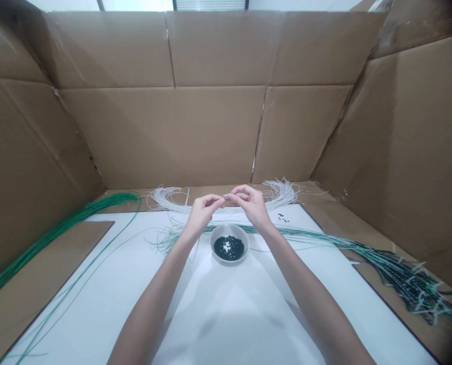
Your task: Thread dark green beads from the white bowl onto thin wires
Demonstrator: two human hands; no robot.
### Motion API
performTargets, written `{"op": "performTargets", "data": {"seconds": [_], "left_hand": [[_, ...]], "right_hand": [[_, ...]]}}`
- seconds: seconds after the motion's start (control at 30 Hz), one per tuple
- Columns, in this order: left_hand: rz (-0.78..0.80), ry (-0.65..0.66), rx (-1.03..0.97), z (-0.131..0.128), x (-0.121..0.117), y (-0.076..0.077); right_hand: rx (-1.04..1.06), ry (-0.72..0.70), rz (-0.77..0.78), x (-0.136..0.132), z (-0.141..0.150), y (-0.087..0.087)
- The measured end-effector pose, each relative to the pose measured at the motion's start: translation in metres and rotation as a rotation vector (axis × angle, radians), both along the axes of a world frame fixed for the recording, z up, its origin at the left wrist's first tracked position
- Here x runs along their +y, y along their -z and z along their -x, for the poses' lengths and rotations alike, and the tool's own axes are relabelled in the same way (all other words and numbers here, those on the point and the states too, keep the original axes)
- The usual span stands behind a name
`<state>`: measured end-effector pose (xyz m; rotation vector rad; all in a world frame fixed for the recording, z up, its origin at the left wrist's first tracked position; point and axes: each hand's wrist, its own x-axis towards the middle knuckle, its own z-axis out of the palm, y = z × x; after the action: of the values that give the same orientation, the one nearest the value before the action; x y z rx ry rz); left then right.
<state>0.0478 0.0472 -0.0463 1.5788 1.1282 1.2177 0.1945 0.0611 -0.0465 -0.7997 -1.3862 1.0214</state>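
Note:
My left hand (pixel 204 212) and my right hand (pixel 250 204) meet fingertip to fingertip above the far side of a bowl. Both are closed in a pinch. Something tiny lies between the fingertips, too small to name. Below them stands a white bowl (pixel 213 249) holding many small black beads (pixel 237 248), with a pale patch in their middle. A bundle of thin green cords (pixel 305 233) runs behind the bowl to the right. Its left ends fan out loosely by my left forearm.
White cords (pixel 167 197) lie curved along the back. A thick green cord bundle (pixel 77 215) runs down the left side. Knotted dark and green strands with white ends (pixel 416 286) lie at right. Several loose black beads (pixel 283 218) rest on the white board (pixel 135 284). Cardboard walls (pixel 211 132) surround everything.

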Motion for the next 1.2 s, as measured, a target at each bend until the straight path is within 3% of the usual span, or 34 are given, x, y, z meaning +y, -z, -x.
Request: {"op": "performTargets", "data": {"seconds": [0.23, 0.3, 0.43, 0.5, 0.73, 0.93, 1.07, 1.2], "left_hand": [[-0.121, -0.121, 0.198, 0.005, 0.000, -0.003], [-0.123, -0.180, 0.277, 0.008, 0.001, -0.005], [-0.063, -0.208, 0.415, 0.013, 0.005, -0.006], [-0.047, -0.215, 0.463, 0.014, 0.006, -0.003], [0.000, -0.152, 0.551, 0.013, 0.010, 0.006], [0.051, -0.031, 0.542, 0.008, 0.005, 0.024], [0.072, -0.041, 0.521, 0.008, -0.005, 0.036], [0.063, -0.089, 0.474, 0.016, -0.012, 0.032]], "right_hand": [[-0.152, -0.023, 0.066, 0.000, -0.005, 0.000], [-0.393, -0.060, 0.084, 0.004, -0.009, 0.007], [-1.154, -0.249, 0.129, 0.008, -0.006, 0.027], [-1.297, -0.248, 0.156, 0.006, 0.002, 0.037], [-1.497, -0.192, 0.217, -0.001, 0.023, 0.058], [-1.548, -0.216, 0.220, -0.004, 0.020, 0.050], [-1.489, -0.211, 0.183, -0.009, 0.010, 0.044], [-1.283, -0.209, 0.146, -0.012, -0.008, 0.046]]}}
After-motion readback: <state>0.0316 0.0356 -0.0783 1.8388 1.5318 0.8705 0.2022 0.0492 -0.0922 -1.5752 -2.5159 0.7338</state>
